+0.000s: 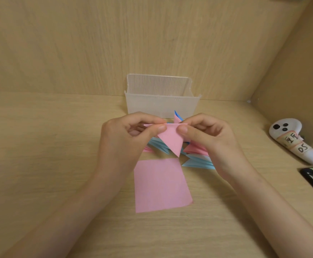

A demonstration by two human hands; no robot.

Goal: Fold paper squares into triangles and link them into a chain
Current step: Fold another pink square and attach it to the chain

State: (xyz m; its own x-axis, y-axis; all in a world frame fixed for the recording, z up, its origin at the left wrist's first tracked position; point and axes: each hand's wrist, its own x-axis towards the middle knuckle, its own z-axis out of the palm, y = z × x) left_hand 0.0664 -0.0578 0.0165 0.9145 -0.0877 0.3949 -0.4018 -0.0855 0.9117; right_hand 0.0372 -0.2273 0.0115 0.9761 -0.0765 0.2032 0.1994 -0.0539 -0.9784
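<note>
Head view: white controller label perhaps reads "05", hands pinching pink triangle

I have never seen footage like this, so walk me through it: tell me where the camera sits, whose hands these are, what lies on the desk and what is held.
There is one picture, from a camera worn on a person's head, looking down at their bare hands. The left hand and right hand together pinch a folded pink triangle above a wooden desk. Under it lies a chain of blue and pink folded triangles, and nearer the person a flat pink paper square. Behind stands a clear plastic box; a white handheld controller lies at right.
</note>
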